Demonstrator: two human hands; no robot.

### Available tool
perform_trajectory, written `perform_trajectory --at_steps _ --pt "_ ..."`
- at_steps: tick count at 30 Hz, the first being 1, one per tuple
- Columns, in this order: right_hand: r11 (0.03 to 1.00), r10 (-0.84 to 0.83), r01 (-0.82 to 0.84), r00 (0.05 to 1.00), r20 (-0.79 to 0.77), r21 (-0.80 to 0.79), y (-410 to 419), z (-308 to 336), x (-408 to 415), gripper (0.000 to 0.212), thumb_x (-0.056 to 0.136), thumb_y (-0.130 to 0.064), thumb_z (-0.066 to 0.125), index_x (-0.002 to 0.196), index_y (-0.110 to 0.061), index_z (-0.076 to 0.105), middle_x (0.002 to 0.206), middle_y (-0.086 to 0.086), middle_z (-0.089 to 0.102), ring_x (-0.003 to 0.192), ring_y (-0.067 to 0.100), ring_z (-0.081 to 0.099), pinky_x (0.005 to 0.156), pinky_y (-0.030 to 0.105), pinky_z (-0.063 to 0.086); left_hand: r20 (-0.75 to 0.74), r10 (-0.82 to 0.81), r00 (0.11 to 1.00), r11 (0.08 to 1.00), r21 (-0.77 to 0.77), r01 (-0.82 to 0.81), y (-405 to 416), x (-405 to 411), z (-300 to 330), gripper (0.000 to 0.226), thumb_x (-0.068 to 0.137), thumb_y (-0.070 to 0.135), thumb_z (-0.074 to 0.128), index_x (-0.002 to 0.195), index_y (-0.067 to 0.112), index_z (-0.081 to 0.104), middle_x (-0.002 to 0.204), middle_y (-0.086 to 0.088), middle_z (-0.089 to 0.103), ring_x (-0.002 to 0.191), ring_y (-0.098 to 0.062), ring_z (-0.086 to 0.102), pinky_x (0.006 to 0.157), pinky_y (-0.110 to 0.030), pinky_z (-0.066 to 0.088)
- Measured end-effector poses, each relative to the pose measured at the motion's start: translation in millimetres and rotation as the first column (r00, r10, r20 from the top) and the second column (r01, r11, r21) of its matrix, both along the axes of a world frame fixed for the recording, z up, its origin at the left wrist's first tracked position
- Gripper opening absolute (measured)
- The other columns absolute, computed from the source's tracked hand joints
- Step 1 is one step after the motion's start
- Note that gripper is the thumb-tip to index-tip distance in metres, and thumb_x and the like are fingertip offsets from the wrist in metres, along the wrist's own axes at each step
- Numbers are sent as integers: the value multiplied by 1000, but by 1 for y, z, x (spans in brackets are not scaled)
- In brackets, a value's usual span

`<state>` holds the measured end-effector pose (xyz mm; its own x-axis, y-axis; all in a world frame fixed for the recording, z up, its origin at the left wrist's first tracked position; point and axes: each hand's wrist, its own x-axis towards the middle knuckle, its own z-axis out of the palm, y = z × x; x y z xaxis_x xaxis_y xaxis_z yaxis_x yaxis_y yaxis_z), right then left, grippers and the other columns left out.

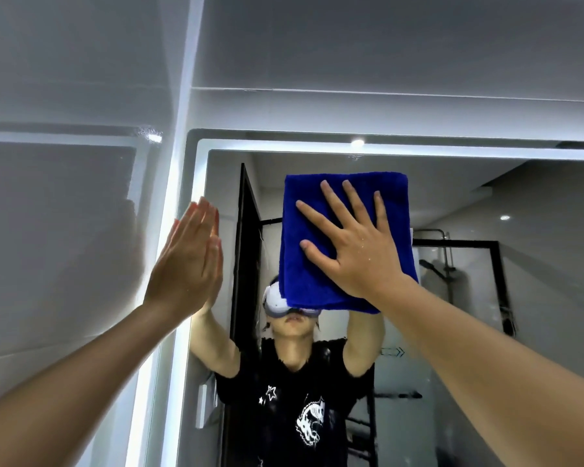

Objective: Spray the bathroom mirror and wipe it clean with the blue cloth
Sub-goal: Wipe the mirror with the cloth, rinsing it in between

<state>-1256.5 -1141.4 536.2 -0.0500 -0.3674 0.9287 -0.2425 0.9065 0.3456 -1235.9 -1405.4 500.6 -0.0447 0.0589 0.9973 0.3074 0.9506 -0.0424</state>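
Head view: the right hand (354, 244) presses flat, fingers spread, on the folded blue cloth (348, 210) against the upper part of the bathroom mirror (486, 203), near its top edge at 12 o'clock. At 9 o'clock from the cloth, the left hand (186, 261) lies open and flat, fingers together, on the lit left edge of the mirror frame (169, 197), gripping nothing. Water droplets dot the glass near the top rim.

No legible text, brand or number. Reflected black T-shirt (294, 409) bears white stars and a graphic only; reflected glass door (397, 365) carries blue arrow marks, unreadable.
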Motion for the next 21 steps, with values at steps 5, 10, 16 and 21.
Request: perform_trajectory --at_steps 5,10,16,21 --pt "991 -16 20 999 32 -130 -19 26 1 63 91 -67 12 150 -49 2 163 -6 -1 150 25 -7 117 56 -10 -23 -34 999 999 -1 34 -6 -17 0 53 103 40 17 153 22 21 161 5 18 149 -12 13 121 -41 18" --pt "992 10 -9 1000 9 -126 -43 16 1 63 93 -66 14 152 -45 6 164 -4 2 150 28 -6 116 59 -7 -41 -10 999 1000 11 10 -1 -8 -1 53 102 32 23 153 16 26 160 2 21 149 -14 14 121 -34 13" --pt "998 54 -53 998 -25 41 -51 -29 4 61 95 -64 25 151 -43 19 163 -2 12 150 29 3 117 60 0 4 3 1000 1000 20 -3 3 -1 0 55 102 35 20 154 17 22 161 3 16 149 -11 9 121 -30 10" --pt "995 53 -52 999 -8 81 -38 -41 4 60 94 -64 28 150 -45 19 163 -4 12 150 25 3 118 58 0 12 5 1000 1000 23 -5 1 -1 0 55 101 36 21 154 18 22 162 5 16 149 -9 8 119 -27 8"
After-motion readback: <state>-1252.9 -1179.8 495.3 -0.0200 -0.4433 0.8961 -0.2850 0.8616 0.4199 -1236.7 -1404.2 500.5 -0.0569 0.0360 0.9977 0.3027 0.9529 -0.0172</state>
